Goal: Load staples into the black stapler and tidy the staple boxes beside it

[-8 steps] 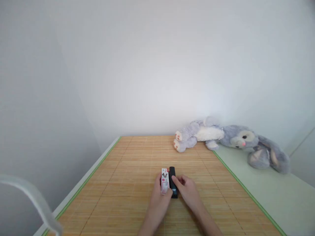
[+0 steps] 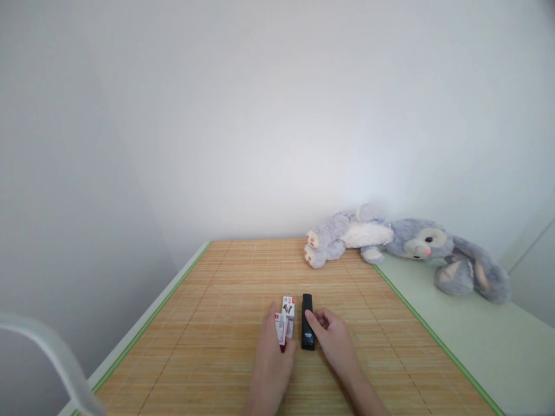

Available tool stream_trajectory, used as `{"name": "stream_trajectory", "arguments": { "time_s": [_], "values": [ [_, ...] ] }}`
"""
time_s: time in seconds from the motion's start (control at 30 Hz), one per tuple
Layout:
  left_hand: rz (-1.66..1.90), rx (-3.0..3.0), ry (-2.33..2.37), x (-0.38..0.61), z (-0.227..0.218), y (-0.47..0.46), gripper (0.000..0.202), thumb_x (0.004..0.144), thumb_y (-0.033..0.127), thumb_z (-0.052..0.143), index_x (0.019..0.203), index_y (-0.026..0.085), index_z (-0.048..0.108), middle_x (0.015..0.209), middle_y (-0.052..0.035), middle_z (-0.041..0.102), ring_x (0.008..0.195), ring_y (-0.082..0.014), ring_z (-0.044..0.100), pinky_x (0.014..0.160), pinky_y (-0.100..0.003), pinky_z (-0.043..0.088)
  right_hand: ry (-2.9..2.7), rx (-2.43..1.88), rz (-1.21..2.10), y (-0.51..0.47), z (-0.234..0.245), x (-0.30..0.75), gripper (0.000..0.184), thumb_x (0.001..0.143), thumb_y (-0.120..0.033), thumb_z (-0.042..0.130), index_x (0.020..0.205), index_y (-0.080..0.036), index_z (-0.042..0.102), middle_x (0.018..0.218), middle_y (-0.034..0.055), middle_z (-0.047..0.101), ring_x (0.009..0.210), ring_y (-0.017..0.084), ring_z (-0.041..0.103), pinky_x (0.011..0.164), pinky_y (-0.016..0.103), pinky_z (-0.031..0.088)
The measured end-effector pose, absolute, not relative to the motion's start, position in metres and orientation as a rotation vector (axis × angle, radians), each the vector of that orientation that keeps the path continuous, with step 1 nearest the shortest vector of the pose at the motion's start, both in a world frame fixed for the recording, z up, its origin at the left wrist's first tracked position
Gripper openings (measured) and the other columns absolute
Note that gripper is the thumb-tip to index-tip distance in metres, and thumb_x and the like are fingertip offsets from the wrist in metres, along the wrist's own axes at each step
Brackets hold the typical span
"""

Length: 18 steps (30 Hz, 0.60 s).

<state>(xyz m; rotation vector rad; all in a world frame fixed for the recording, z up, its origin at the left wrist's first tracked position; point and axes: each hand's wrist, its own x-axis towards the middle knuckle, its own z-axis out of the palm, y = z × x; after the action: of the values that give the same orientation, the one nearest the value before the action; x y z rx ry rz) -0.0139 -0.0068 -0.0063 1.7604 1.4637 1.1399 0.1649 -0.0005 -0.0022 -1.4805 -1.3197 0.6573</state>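
Head view: left hand (image 2: 272, 359) gripping box (image 2: 285, 322) has parted from right hand (image 2: 332, 341) gripping black device (image 2: 307, 321).

Small white-and-red box (image 2: 286, 320) and black stick-shaped device (image 2: 307, 322) now apart: 0.3 s ago they lay pressed side by side, now a strip of bamboo mat (image 2: 298, 323) shows between them. Box has gone left with the left hand (image 2: 273, 358), which holds it in its fingers; it sits slightly tilted, and a second panel shows at its left edge. Left hand itself shifted left and a little nearer the wearer. Black device now shows along its full length on the mat. Right hand (image 2: 332, 338) drew back a touch; its thumb meets the device's right side.
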Motion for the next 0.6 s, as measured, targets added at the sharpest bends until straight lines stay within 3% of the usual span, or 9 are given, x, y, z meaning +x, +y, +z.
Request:
{"name": "stream_trajectory", "arguments": {
  "time_s": [0.1,0.3,0.5,0.6],
  "values": [
    [1.179,1.766,1.625,-0.042,-0.008,0.015,0.074,0.085,0.02,0.051,0.155,0.015,0.028,0.159,-0.0136,0.04,0.145,-0.0263,0.041,0.122,-0.045,0.033,-1.316,-1.495,0.646,-0.001,-0.001,0.163,0.048,0.089,-0.062,0.058,0.063,-0.021,0.054,0.058,-0.0036,0.051,0.058,0.015,0.046,0.057,0.027,0.033],
    [1.172,1.922,1.643,-0.086,-0.002,0.061,0.067,0.087,0.021,0.05,0.151,0.013,0.035,0.156,-0.0145,0.044,0.146,-0.0258,0.039,0.124,-0.047,0.029,-1.303,-1.512,0.646,-0.001,0.002,0.164,0.05,0.087,-0.065,0.058,0.062,-0.022,0.054,0.057,-0.003,0.051,0.057,0.016,0.047,0.055,0.027,0.032],
    [1.205,2.021,1.707,-0.101,-0.005,0.006,0.052,0.091,0.02,0.043,0.143,0.02,0.043,0.144,-0.0093,0.053,0.136,-0.0231,0.048,0.12,-0.046,0.036,-1.29,-1.496,0.674,-0.001,0.003,0.164,0.053,0.084,-0.07,0.057,0.061,-0.022,0.054,0.057,-0.003,0.051,0.057,0.016,0.046,0.056,0.028,0.033],
    [1.041,2.097,1.869,-0.103,-0.009,-0.027,0.045,0.093,0.023,0.042,0.137,0.022,0.05,0.138,-0.0091,0.056,0.129,-0.0254,0.051,0.114,-0.048,0.041,-1.293,-1.494,0.675,-0.002,0.003,0.164,0.052,0.085,-0.069,0.057,0.062,-0.022,0.054,0.058,-0.0032,0.051,0.058,0.016,0.046,0.056,0.027,0.033]
  ]
}}
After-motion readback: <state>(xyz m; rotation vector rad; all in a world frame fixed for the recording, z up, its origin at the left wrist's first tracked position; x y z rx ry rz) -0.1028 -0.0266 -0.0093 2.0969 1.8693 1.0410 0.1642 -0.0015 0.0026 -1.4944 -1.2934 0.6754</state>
